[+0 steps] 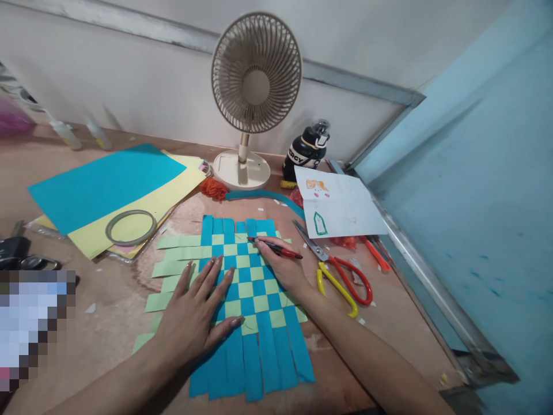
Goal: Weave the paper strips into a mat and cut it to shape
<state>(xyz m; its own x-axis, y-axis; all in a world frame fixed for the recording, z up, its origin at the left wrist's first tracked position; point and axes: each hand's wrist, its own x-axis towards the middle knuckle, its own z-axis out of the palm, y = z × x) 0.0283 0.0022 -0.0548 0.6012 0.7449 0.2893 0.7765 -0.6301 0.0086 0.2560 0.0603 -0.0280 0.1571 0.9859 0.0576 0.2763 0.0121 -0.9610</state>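
"Presently, where is the work found, and how is it held?"

"The woven paper mat [245,289] is laid flat on the desk [108,357], under both hands. It is covered by the left hand [194,308], its grip spread with nothing grasped. A pen [281,250] is gripped in the right hand [286,272], its tip brought near a pale green square at the far edge."

"How is this apparent marking best done?"

"Light strokes are advised, with the mat pressed close beside the pen, since loose strips could be shifted."
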